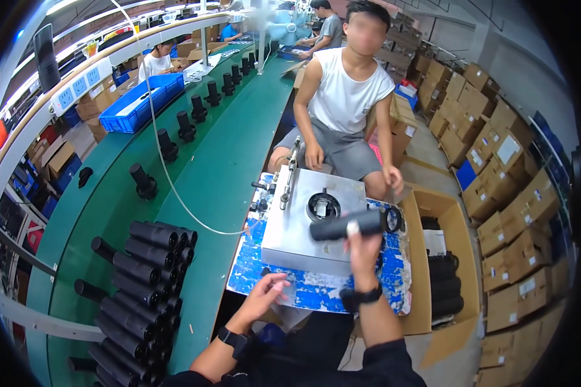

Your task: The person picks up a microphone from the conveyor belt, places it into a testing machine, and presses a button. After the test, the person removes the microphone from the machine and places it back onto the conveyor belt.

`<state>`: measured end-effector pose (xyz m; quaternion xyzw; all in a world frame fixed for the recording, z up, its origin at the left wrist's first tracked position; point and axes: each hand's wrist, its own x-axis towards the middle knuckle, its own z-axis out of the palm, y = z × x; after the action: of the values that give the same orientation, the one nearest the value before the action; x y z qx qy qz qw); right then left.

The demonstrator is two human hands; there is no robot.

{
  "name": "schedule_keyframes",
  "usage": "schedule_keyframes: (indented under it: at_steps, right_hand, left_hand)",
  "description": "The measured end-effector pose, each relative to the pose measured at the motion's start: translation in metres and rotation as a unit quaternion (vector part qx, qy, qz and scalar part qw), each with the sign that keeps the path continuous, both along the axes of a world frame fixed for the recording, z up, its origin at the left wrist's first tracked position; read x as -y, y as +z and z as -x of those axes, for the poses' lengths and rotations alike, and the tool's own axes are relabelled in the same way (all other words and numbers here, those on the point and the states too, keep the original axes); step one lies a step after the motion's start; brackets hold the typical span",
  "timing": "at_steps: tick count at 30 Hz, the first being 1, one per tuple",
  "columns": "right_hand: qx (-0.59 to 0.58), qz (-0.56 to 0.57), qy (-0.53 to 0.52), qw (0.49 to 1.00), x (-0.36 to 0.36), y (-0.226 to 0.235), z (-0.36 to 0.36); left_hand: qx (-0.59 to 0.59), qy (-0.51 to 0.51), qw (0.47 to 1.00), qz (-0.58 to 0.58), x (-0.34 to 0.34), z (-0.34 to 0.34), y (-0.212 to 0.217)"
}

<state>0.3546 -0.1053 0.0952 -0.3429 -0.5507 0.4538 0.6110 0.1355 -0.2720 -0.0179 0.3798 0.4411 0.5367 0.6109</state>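
Note:
A black cylindrical tube (332, 228) is gripped in my right hand (363, 255) and lies sideways above a metal box (294, 242). Behind the tube, a round black fixture (323, 205) is set in the box's top. My left hand (266, 291) hovers by the front edge of the worn blue-and-white table (242, 276), fingers curled loosely apart and holding nothing. Along the box's left side stands a metal toggle clamp (291, 174). To its right there is a black ring (392, 219).
On the left, a green conveyor (213, 161) carries stacked black tubes (139, 284) and a row of upright black parts (142, 180). A thin white hose crosses it. A co-worker (345, 90) sits opposite. A cardboard box (416, 271) of black tubes stands at right.

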Motion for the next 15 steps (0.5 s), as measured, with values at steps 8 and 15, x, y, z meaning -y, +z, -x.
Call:
schedule_keyframes:
  at_steps: [8, 15]
  right_hand:
    - [0.206, -0.189, -0.15, 0.948, -0.11, -0.029, 0.002]
    - [0.454, -0.107, -0.163, 0.869, -0.09, 0.021, 0.037]
  left_hand:
    - [0.018, 0.083, 0.996, 0.022, 0.02, 0.032, -0.009]
    - [0.031, 0.106, 0.993, 0.041, 0.008, 0.033, -0.013]
